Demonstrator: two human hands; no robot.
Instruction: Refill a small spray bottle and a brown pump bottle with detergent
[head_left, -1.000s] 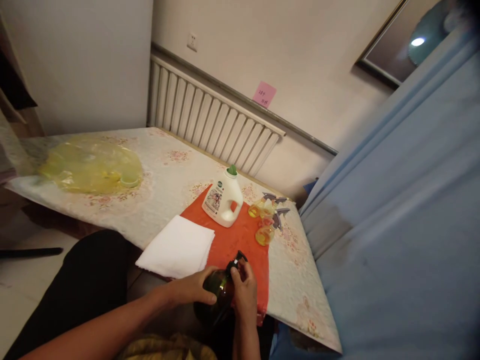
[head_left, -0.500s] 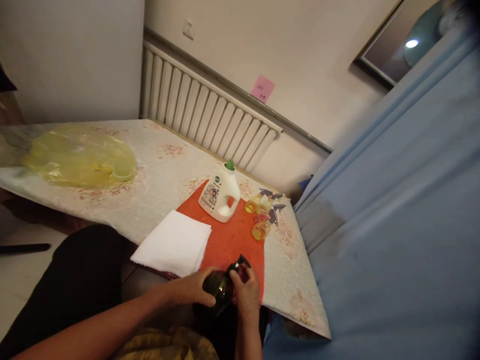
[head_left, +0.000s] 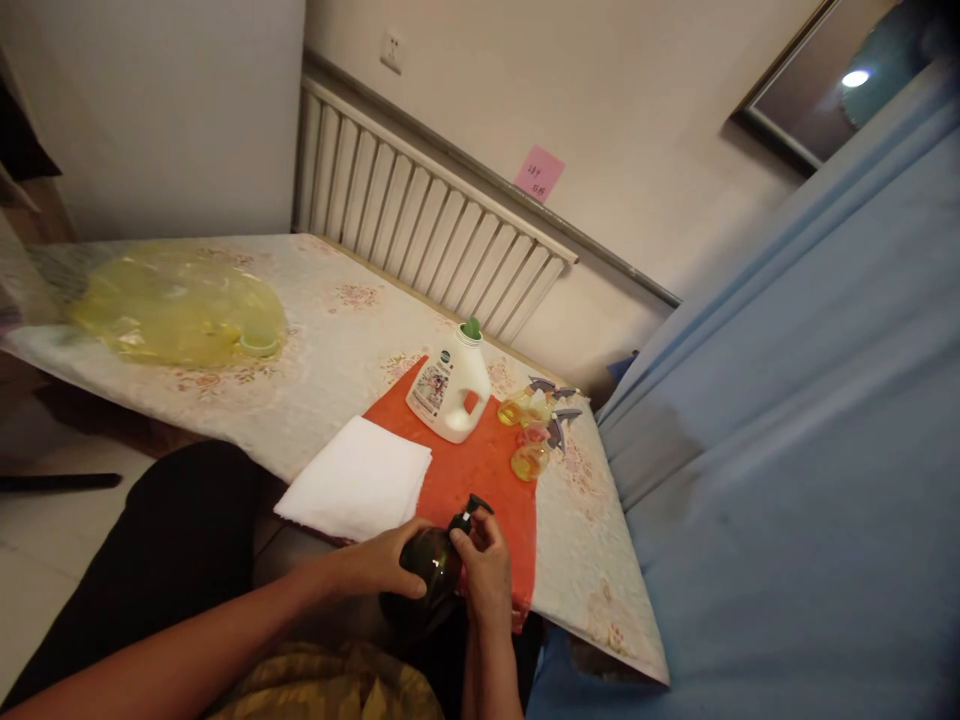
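A dark green pump bottle [head_left: 433, 565] is tilted over my lap at the table's front edge. My left hand [head_left: 386, 562] wraps around its body from the left. At its neck, my right hand [head_left: 484, 560] grips the black pump head [head_left: 466, 512] between thumb and fingers. The bottle's lower part fades into the dark clothing behind it. Just beyond lies an orange-red cloth [head_left: 472, 475], and a folded white cloth [head_left: 360, 480] overlaps its left side. A white jug [head_left: 450, 390] with a green piece at its mouth stands on the orange-red cloth.
Several small clear spray bottles [head_left: 530, 460] with yellow liquid and grey triggers sit right of the jug. A yellow plastic bag [head_left: 180, 310] lies at the table's left. A radiator [head_left: 420, 210] runs behind; a blue curtain [head_left: 787, 450] hangs along the right.
The view has shifted slightly, so the table appears a little further right. Both hands keep hold of the pump bottle, its pump head now turned to a slightly different angle.
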